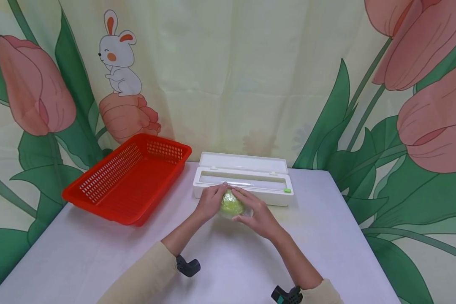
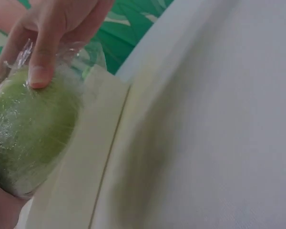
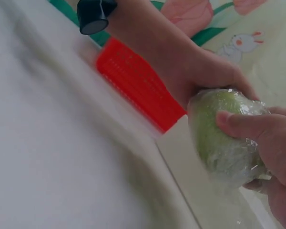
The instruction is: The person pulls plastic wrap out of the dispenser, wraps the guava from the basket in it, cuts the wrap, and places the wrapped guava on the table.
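A round green fruit [image 1: 232,204] wrapped in clear cling film sits between both hands on the white table [image 1: 99,253], just in front of a white cling-film dispenser box [image 1: 247,169] with its lid open. My left hand [image 1: 211,199] cups its left side and my right hand [image 1: 256,210] cups its right side, fingers curled over the film. In the right wrist view the fruit [image 3: 224,138] is gripped by the left hand [image 3: 200,71] from behind, with my right thumb across its front. In the left wrist view a fingertip presses on the wrapped fruit [image 2: 28,129].
A red plastic basket [image 1: 129,181] lies empty at the left, partly overhanging the table's edge. A printed tulip curtain [image 1: 251,76] hangs behind the table. Bare tabletop stretches in front of and to the right of the hands.
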Demonstrator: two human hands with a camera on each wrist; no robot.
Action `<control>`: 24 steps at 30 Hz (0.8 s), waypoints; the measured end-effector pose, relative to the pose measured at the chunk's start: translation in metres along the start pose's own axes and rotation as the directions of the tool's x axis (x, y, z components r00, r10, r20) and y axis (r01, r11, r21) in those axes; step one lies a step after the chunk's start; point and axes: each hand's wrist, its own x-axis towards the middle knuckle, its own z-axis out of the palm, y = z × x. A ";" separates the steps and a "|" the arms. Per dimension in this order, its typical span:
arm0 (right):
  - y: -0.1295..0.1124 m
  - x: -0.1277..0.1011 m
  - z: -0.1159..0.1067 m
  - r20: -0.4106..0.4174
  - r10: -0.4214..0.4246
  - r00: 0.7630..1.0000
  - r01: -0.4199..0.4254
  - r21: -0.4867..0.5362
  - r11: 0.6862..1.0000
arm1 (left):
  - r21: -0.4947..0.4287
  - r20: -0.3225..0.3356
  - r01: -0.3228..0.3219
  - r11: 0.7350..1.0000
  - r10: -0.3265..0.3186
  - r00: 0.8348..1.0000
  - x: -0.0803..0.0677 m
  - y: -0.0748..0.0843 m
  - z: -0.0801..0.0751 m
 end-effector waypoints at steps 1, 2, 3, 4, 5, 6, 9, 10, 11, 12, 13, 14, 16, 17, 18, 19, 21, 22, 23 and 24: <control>0.001 -0.001 0.000 0.000 0.006 1.000 -0.006 0.002 1.000 | -0.022 0.030 0.025 0.999 -0.024 0.999 0.000 0.000 -0.001; 0.001 -0.001 -0.001 0.001 0.010 1.000 -0.010 0.007 1.000 | -0.050 0.061 0.052 0.997 -0.049 0.997 0.001 0.000 -0.001; 0.002 -0.002 -0.001 0.002 0.011 1.000 -0.011 0.015 1.000 | -0.085 0.083 0.084 0.993 -0.077 0.994 0.001 0.000 -0.001; 0.002 -0.003 -0.001 0.001 0.014 1.000 -0.014 0.018 1.000 | -0.119 0.098 0.115 0.986 -0.103 0.990 0.002 0.000 -0.001; 0.002 -0.003 -0.002 -0.002 0.015 1.000 -0.015 0.022 1.000 | -0.158 0.110 0.138 0.978 -0.122 0.986 0.002 0.000 -0.001; 0.002 -0.004 -0.002 -0.005 0.019 1.000 -0.019 0.024 1.000 | -0.195 0.114 0.165 0.967 -0.144 0.983 0.002 -0.001 0.000; 0.002 -0.004 -0.002 -0.010 0.022 1.000 -0.021 0.021 1.000 | -0.225 0.073 0.190 0.956 -0.178 0.981 0.003 -0.004 0.003; 0.001 -0.004 -0.002 -0.011 0.020 1.000 -0.020 0.014 1.000 | -0.216 0.049 0.184 0.959 -0.178 0.983 0.003 -0.005 0.004; 0.001 -0.004 -0.002 -0.010 0.017 1.000 -0.016 0.008 1.000 | -0.209 0.021 0.169 0.963 -0.169 0.985 0.003 -0.005 0.006; 0.000 -0.004 -0.002 -0.009 0.015 1.000 -0.015 0.000 1.000 | -0.197 -0.007 0.158 0.968 -0.162 0.987 0.003 -0.005 0.007; 0.000 -0.004 -0.002 -0.008 0.010 1.000 -0.010 -0.009 1.000 | -0.185 -0.038 0.134 0.974 -0.143 0.989 0.003 -0.004 0.008; -0.001 -0.003 -0.002 -0.007 0.002 1.000 -0.002 -0.028 1.000 | -0.180 -0.069 0.110 0.978 -0.124 0.990 0.003 -0.003 0.009; -0.003 -0.002 -0.002 -0.013 -0.014 1.000 0.013 -0.055 0.998 | -0.179 -0.115 0.074 0.981 -0.095 0.989 0.003 -0.002 0.010; -0.003 -0.001 -0.002 -0.015 -0.023 1.000 0.022 -0.069 0.997 | -0.182 -0.133 0.065 0.981 -0.090 0.987 0.003 -0.001 0.010; -0.004 0.000 -0.002 -0.017 -0.031 0.999 0.029 -0.080 0.996 | -0.193 -0.144 0.069 0.979 -0.098 0.985 0.003 -0.001 0.010; -0.004 0.001 -0.002 -0.016 -0.033 0.999 0.031 -0.081 0.996 | -0.208 -0.153 0.079 0.975 -0.112 0.982 0.003 0.000 0.009; -0.005 0.003 -0.003 -0.007 -0.023 1.000 0.022 -0.063 0.998 | -0.241 -0.154 0.122 0.963 -0.162 0.975 0.004 -0.001 0.008; -0.005 0.004 -0.003 0.003 -0.009 1.000 0.009 -0.052 0.999 | -0.258 -0.145 0.151 0.954 -0.193 0.970 0.004 -0.001 0.007; -0.004 0.004 -0.003 0.011 0.010 1.000 -0.010 -0.044 0.999 | -0.280 -0.127 0.182 0.942 -0.224 0.966 0.004 -0.001 0.006; -0.003 0.004 -0.004 0.017 0.035 0.999 -0.034 -0.035 0.999 | -0.305 -0.109 0.214 0.928 -0.257 0.960 0.004 -0.001 0.005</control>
